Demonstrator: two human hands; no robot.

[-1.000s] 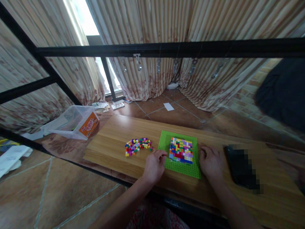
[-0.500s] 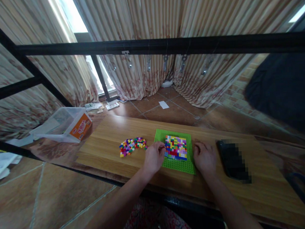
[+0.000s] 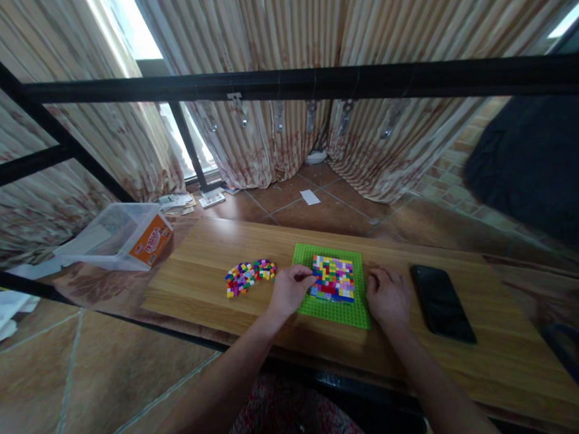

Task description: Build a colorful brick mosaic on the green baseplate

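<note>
Green baseplate [image 3: 335, 315], brick mosaic [image 3: 333, 277] on it; left hand [image 3: 289, 290] at its left, fingertips together; right hand [image 3: 388, 297] at its right, finger gap unclear.

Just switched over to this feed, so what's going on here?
The person's left hand is at the left edge of a coloured brick patch on a green baseplate; whether it holds anything is unclear. The right hand lies loosely curled beside the baseplate's right edge. Loose bricks sit left of the baseplate on the wooden table; a phone lies farther right.
</note>
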